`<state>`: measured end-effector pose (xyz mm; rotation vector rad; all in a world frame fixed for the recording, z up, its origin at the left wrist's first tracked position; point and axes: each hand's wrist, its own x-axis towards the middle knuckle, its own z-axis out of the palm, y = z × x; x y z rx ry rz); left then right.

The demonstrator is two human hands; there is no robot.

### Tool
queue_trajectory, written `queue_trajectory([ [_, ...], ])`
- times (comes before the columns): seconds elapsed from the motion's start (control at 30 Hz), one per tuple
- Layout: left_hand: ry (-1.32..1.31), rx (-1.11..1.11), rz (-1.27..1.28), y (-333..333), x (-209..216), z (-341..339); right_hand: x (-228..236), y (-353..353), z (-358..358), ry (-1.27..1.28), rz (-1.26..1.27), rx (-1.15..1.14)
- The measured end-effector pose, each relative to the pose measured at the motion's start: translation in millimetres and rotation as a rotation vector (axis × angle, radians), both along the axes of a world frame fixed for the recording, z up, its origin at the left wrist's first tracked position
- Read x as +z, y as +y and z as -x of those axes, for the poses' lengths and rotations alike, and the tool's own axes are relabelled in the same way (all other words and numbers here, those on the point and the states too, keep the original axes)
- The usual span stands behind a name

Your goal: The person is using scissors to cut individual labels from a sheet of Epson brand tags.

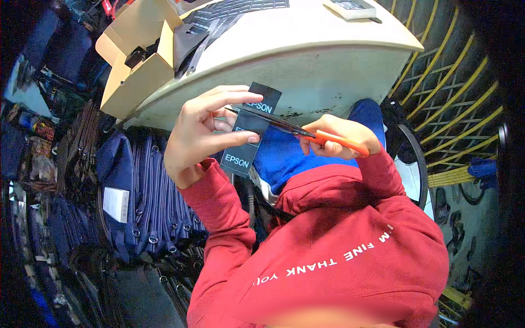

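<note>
Red sweatshirt (328, 246) cloth, with white lettering across it, fills the lower part of the view, its sleeves running up to both hands. Left hand (199, 128) has its grip nearly closed, thumb and fingers pinching a black strip (252, 123) with pale printing, which hangs at a tilt in front of the desk (311, 33) edge. Right hand (342, 135) has its grip folded around the handles of orange-handled scissors (302, 132), whose dark blades lie across the strip's upper part; whether they have cut into it, I cannot tell. Blue fabric (287, 156) covers the lap below. An open cardboard box (136, 85) and a keyboard (240, 7) sit on the desk, and navy straps (158, 191) hang bundled at left.
</note>
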<state>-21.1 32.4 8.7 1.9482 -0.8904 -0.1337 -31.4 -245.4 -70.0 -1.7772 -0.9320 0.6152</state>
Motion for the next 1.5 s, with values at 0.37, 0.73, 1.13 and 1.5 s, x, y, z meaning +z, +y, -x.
queue_trajectory([
  [0.37,0.002,0.008,0.029,0,0,3,-5,3,1,-0.132,-0.01,-0.048],
  [0.73,-0.028,0.044,0.039,5,-3,1,2,11,8,-0.003,0.048,-0.158],
  [1.13,-0.002,0.061,0.055,3,0,3,-8,5,2,-0.18,0.116,-0.163],
  [1.5,-0.035,0.057,0.062,-11,-1,-2,-13,4,-7,0.11,-0.431,-0.524],
])
